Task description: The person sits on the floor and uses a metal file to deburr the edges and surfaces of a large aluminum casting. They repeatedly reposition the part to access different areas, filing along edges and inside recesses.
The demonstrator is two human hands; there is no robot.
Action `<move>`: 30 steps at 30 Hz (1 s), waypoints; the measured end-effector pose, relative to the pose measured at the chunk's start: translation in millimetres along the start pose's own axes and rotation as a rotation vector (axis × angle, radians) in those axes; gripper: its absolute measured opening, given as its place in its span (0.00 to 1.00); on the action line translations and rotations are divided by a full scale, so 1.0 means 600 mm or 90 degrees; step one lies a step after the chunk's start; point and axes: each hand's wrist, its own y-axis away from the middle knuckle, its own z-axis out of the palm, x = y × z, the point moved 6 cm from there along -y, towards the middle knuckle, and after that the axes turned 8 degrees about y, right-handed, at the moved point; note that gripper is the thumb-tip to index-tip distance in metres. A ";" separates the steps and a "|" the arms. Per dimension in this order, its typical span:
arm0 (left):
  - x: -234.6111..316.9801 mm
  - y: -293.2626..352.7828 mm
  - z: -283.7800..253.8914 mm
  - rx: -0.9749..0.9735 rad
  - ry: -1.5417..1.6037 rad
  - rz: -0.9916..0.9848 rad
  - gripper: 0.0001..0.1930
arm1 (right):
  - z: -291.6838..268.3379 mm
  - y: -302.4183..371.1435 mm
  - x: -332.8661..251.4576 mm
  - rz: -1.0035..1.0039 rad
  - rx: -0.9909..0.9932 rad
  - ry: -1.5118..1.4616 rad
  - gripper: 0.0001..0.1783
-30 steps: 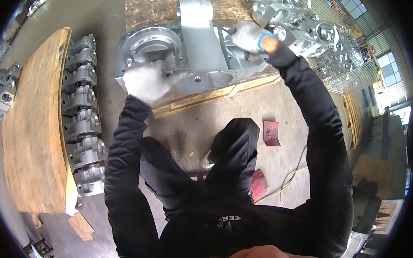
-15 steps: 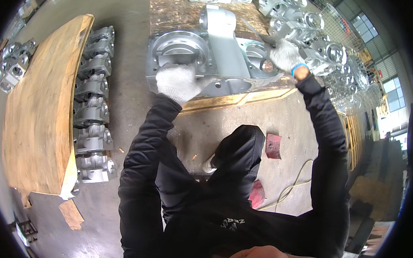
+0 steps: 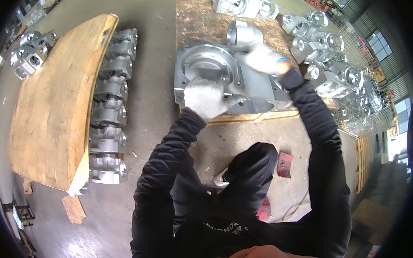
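Observation:
A large silver-grey metal casting (image 3: 260, 83) with a round bore lies on a wooden tabletop in front of me. My left hand (image 3: 203, 98), in a white knit glove, grips its near edge below the bore, fingers curled and thumb stretched to the right. Over the casting's raised middle section is my right hand (image 3: 260, 58), gloved too and smeared by motion. A thin grey flat-bladed tool (image 3: 238, 48) shows faintly at its left side. The fingers of that hand are not distinct. Behind it rises the casting's round cylindrical end (image 3: 244, 33).
Similar castings (image 3: 327, 46) crowd the right side, near a wire mesh cage (image 3: 360, 39). Another casting (image 3: 243, 5) sits at the tabletop's far end. To the left, a row of castings (image 3: 111, 110) stands beside a bent plywood sheet (image 3: 60, 107). A red piece (image 3: 285, 165) lies on the floor.
My right hand has swept left from the casting's right end to its middle section. The left hand keeps its grip. The whole view has shifted, so things appear farther right and lower.

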 end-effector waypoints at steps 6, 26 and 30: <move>-0.003 -0.001 0.003 0.003 -0.033 0.014 0.37 | 0.021 -0.044 0.015 -0.067 -0.068 -0.064 0.27; -0.005 0.006 0.009 0.034 0.013 0.032 0.40 | 0.016 -0.096 -0.124 -0.093 -0.096 -0.091 0.26; -0.012 0.006 0.013 -0.041 0.000 -0.017 0.40 | 0.026 -0.125 -0.127 0.089 -0.193 -0.130 0.26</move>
